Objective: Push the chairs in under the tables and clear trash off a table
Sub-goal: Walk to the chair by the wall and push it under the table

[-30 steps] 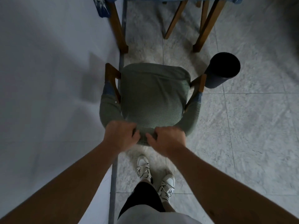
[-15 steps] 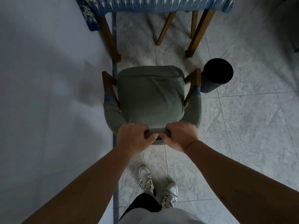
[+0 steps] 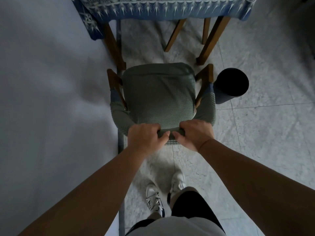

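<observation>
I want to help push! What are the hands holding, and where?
Both the left hand and right hand grip the green chair by its backrest's top edge.

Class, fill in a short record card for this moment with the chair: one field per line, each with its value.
Chair: green-covered chair, seat facing the table
Table: blue patterned cloth, wooden legs, just ahead of the chair
Left hand: grip on the top of the chair back
Right hand: grip on the chair back, beside the left
Beside chair: dark cylindrical bin, to its right
Chair under table: not yet
</observation>
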